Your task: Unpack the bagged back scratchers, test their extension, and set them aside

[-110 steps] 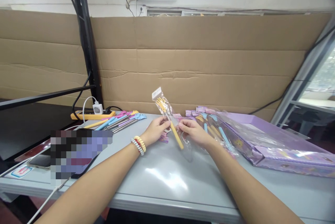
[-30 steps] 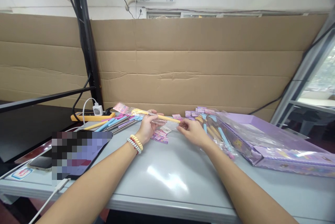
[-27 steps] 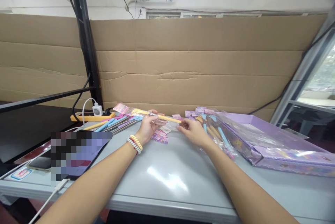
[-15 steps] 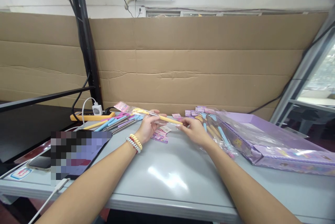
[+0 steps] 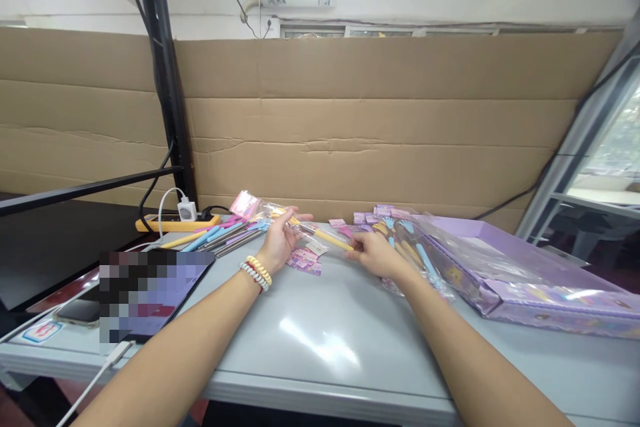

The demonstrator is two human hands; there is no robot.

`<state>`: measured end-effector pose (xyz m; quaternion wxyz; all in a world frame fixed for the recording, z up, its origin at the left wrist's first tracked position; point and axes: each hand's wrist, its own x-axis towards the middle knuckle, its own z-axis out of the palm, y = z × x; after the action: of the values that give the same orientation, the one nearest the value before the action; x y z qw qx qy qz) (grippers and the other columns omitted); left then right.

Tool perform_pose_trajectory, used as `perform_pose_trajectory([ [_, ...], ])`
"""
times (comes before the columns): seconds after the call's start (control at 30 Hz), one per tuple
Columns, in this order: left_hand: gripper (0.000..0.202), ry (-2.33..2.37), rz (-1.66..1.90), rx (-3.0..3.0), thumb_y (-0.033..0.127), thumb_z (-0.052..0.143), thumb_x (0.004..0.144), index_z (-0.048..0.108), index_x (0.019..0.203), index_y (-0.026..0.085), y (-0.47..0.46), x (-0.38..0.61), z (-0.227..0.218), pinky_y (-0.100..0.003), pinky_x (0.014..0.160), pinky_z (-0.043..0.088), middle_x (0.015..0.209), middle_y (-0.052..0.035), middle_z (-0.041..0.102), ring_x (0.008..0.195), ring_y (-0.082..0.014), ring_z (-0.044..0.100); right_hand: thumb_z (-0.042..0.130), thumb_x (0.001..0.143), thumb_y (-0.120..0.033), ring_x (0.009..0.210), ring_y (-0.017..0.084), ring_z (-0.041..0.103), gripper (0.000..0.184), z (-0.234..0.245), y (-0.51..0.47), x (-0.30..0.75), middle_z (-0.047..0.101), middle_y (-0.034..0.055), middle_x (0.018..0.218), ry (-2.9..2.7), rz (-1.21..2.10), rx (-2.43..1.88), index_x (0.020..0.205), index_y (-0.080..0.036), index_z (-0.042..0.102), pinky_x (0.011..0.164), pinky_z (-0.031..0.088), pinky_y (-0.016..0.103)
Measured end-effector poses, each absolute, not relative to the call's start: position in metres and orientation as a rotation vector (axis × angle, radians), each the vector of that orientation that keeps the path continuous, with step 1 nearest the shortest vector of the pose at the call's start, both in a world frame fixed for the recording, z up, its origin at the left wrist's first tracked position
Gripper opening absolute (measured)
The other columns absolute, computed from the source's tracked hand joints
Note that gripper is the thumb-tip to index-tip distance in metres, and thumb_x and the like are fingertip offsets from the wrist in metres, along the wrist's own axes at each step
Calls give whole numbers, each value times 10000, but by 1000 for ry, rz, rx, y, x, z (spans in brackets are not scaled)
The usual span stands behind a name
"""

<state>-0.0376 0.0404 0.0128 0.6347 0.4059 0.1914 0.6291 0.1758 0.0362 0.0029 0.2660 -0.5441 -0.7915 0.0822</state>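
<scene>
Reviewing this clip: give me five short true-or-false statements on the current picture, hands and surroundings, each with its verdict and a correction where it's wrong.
1. The right hand grips the handle end of the bagged yellow stick. True.
2. Coiled bands circle the right wrist. False: they are on the left one.
3. Printed cards lie on the gray table, between the two hands as seen from the camera. True.
4. The purple box is at the left side of the table. False: it is at the right side.
5. A white adapter sits at the yellow power strip. True.
</scene>
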Motion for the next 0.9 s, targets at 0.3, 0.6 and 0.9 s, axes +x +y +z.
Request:
perform_pose_trajectory([
  [0.3,206,421,1348,931,351,492,786,525,859,162,39,-42,16,-329,623,514,837,-99,679,736,-222,657,525,667,-272,532,100,401,108,9,29,175,459,-34,572,-2081,472,-1400,658,-165,508,484,271,220],
  [0.6,245,451,1291,987,389,500,790,540,869,161,36,-40,11,-359,602,530,880,-120,673,707,-222,647,578,693,-432,496,82,390,292,10,23,171,466,-30,561,-1968,766,-1301,748,-145,564,458,275,205],
  [0.9,215,505,1545,852,363,443,807,502,865,164,44,-50,22,-360,541,523,795,-93,670,644,-221,650,594,674,-352,532,109,458,201,7,32,183,501,-18,591,-2017,566,-1417,699,-169,517,457,305,211],
])
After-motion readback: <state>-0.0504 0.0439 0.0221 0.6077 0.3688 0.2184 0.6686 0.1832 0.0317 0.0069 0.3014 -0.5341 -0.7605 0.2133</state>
